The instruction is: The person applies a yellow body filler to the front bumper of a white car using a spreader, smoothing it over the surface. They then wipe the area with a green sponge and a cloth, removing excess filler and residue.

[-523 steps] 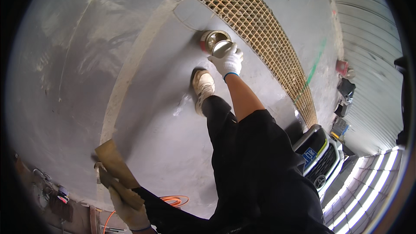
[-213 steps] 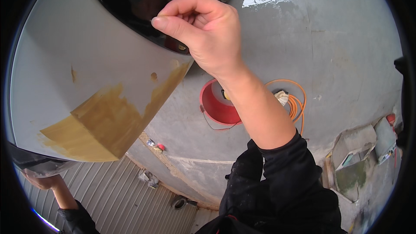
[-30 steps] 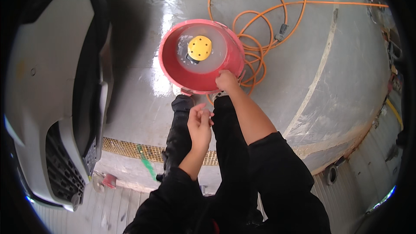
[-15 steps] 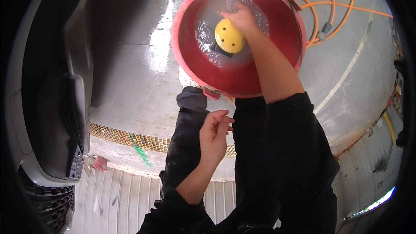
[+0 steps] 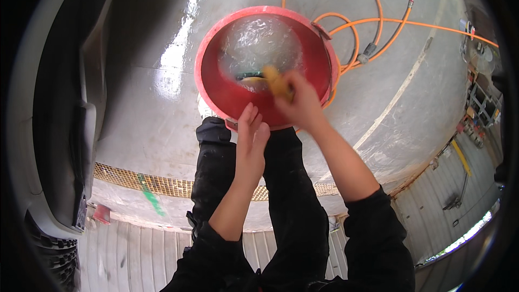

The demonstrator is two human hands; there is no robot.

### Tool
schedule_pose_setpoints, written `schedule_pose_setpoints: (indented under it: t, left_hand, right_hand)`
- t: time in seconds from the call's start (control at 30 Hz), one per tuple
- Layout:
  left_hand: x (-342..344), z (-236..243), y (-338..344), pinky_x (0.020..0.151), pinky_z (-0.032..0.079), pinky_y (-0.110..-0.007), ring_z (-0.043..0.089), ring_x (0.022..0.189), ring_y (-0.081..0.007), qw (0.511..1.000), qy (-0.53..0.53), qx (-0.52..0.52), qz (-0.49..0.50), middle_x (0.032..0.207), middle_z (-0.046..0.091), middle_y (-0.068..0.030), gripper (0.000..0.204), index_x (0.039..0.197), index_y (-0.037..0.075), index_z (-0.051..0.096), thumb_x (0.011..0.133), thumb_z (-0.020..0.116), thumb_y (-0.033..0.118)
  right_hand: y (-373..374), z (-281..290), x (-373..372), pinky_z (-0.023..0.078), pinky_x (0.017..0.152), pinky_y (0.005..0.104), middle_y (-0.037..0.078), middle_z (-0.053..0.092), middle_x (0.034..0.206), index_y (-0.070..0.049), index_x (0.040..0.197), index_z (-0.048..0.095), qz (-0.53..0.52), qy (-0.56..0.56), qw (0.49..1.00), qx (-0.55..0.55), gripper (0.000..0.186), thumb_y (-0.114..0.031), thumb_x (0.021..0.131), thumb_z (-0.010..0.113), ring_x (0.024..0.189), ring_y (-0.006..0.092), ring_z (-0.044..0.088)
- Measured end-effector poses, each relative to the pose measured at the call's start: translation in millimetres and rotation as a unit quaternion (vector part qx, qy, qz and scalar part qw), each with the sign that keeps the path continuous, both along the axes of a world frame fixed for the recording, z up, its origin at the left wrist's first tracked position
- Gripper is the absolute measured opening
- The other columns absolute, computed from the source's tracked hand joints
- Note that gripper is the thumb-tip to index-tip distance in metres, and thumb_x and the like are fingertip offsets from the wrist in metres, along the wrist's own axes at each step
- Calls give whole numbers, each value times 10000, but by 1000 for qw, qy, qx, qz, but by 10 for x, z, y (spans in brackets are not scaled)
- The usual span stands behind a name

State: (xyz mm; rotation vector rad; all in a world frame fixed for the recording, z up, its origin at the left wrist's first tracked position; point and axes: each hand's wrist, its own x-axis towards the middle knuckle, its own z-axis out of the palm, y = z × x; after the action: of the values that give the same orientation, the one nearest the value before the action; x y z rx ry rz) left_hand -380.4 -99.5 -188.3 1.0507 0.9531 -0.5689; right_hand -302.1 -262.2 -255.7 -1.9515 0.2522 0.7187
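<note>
In front of me stands a red bucket [image 5: 203, 70] with water [image 5: 259, 38] in it. My right hand [image 5: 303, 103] is over its near right part, the fingers closed round a yellow pad [image 5: 277, 83] that is smeared by motion. Beside that pad, at the near edge of the water, lies a dark green and yellow piece [image 5: 251, 77]; its kind is unclear. My left hand [image 5: 251, 140] is at the near rim, fingers stretched and holding nothing. Whether it touches the rim I cannot tell.
An orange hose [image 5: 378, 20] lies looped on the grey floor, right of the bucket. A dark car body [image 5: 59, 103] borders the left side. Behind my feet runs a yellowish floor grating [image 5: 173, 184], with a ribbed pale wall [image 5: 140, 254] past it.
My right hand was reaching into the water by a round yellow pad with holes; now it is nearer me, gripping a yellow pad. My left hand rose to the near rim, and the view shifted.
</note>
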Motion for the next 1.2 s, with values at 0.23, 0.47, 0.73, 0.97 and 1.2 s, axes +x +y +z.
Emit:
schedule_pose_setpoints:
  t: [0.23, 0.47, 0.73, 0.97, 1.2]
  left_hand:
    - [-31, -368, 59, 888, 629, -347, 726, 1070, -217, 987, 73, 91, 113, 1238, 673, -100, 398, 1448, 53, 487, 1072, 608, 0]
    - [8, -262, -1, 683, 646, -275, 774, 1120, -215, 988, 144, 34, 44, 1385, 670, -120, 424, 1520, 109, 389, 1116, 498, 42]
    - [79, -307, 75, 685, 653, -256, 741, 1175, -158, 988, 150, 22, -24, 1401, 653, -74, 462, 1622, 121, 413, 1180, 523, 198]
    - [125, -213, 177, 726, 671, -264, 682, 1249, -167, 994, 97, 40, 2, 1563, 540, -83, 524, 1713, 172, 358, 1196, 441, 153]
    - [188, -247, 123, 945, 637, -319, 653, 1338, -223, 992, 69, 52, 94, 1657, 504, -145, 568, 1753, 145, 301, 1199, 424, 144]
  right_hand:
    - [-8, -117, 64, 638, 819, 445, 162, 818, 1039, -42, 1097, 820, 40, -20, 999, 18, 175, -96, 996, 688, 873, 398, 788]
    - [135, -1344, 420, 577, 1020, 523, 218, 750, 1227, -86, 1292, 731, 270, -5, 942, -197, 460, -208, 858, 824, 1128, 463, 709]
    - [60, -1607, 65, 588, 932, 523, 245, 752, 1161, -58, 908, 769, 404, 133, 889, -172, 363, -305, 704, 938, 1027, 471, 724]
    - [-188, -1487, -92, 578, 934, 515, 229, 717, 1156, -52, 1151, 585, 398, 156, 899, -93, 640, -282, 676, 948, 1090, 463, 702]
    - [-126, -471, -48, 588, 956, 421, 126, 730, 1297, -39, 1434, 557, -188, 143, 963, 133, 663, -271, 878, 833, 1157, 277, 734]
